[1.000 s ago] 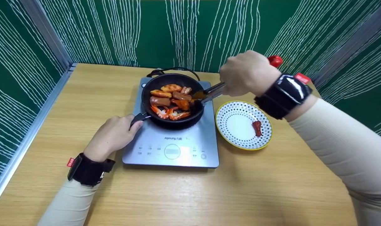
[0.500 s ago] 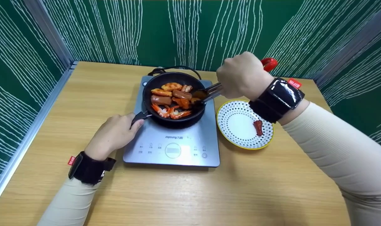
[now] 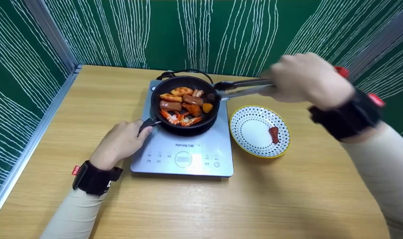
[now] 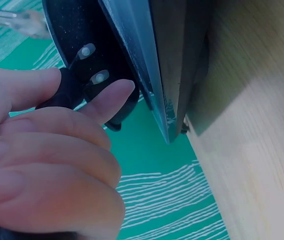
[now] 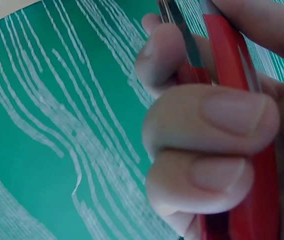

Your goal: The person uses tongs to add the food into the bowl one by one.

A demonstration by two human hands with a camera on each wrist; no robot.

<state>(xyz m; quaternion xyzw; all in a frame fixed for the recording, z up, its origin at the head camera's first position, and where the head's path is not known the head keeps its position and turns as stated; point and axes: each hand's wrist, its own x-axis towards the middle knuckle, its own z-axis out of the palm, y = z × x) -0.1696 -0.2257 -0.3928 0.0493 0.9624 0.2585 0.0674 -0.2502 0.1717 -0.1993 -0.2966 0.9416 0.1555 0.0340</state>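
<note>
My left hand [image 3: 123, 141] grips the black handle of a frying pan [image 3: 161, 89], which sits on a silver induction cooker [image 3: 204, 149]. In the pan lie two orange shrimp [image 3: 189, 121], brown chunks [image 3: 170, 106], yellow-brown oval pieces [image 3: 181, 91] and a small yellow piece [image 3: 207, 108]. My right hand [image 3: 297, 78], blurred, holds a pair of tongs [image 3: 244, 93] by red handles [image 5: 236, 55], fingers curled round them. The tongs' two arms stand apart, their dark tips at the pan's right rim, with no food visible between them.
Right of the cooker stands a dotted plate [image 3: 251, 132] with a yellow rim, bearing one dark red-brown, drumstick-like piece [image 3: 273, 134]. A black cord [image 3: 191, 70] loops behind the pan. Green walls [image 3: 168, 33] with white streaks enclose the wooden table [image 3: 188, 205].
My right hand has moved right with the tongs, whose tips have left the pan's inside for its right rim. The small yellow piece now shows in full. My left hand stays on the handle.
</note>
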